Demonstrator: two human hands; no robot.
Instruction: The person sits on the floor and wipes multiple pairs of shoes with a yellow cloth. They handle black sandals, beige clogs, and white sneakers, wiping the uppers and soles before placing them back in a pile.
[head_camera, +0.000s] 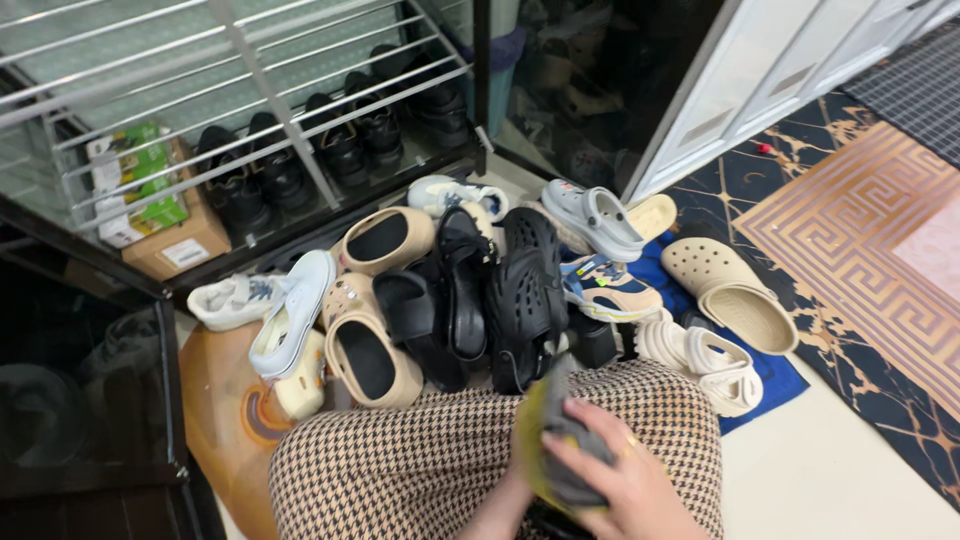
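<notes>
Far up-left of the hands, a cardboard box (165, 240) and dark shoes (300, 160) sit under a wire rack (250, 70). Nearer, left of the hands, lie a white sneaker (232, 298), a pale blue clog (290, 312) and tan clogs (365, 350). Just above the hands is a heap of black clogs (525, 295). Over the houndstooth lap (420, 470), the right hand (615, 485) is closed around a grey-and-yellow cloth (555, 440). The left hand is hidden beneath it; its grip cannot be told. Up-right lie a grey clog (595, 218), a beige clog (730, 295) and white sandals (710, 365) on a blue mat (775, 378).
</notes>
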